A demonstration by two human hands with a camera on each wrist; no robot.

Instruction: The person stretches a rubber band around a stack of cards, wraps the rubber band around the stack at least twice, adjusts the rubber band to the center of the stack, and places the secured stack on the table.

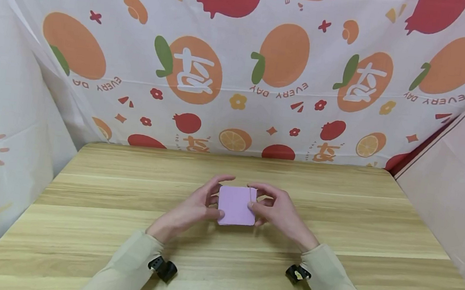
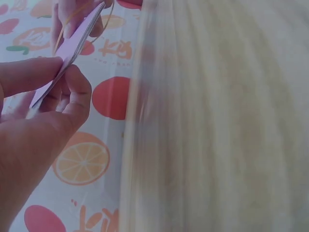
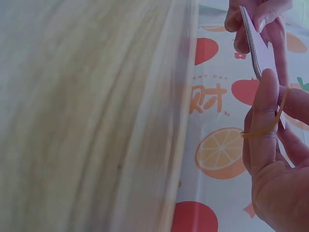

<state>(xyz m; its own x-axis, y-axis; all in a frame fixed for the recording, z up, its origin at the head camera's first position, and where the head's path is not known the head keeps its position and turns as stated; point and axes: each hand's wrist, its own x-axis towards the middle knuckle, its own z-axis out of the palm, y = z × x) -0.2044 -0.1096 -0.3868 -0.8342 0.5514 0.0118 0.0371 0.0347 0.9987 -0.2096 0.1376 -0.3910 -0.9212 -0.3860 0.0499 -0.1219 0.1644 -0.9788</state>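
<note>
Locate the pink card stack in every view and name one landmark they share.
Head: just below centre, the pink card stack between left hand and right hand.
Left wrist: upper left, the stack slanting.
Right wrist: upper right, the stack tilted steeply.
Shared landmark: the fruit-print cloth.

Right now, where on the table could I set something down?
The table is bare left of the left sleeve, right of the right sleeve, between the sleeves, and in the strip behind the pink cards up to the patterned cloth. It is crowded at those cards, with the left hand, right hand and rubber band bunched there.
</note>
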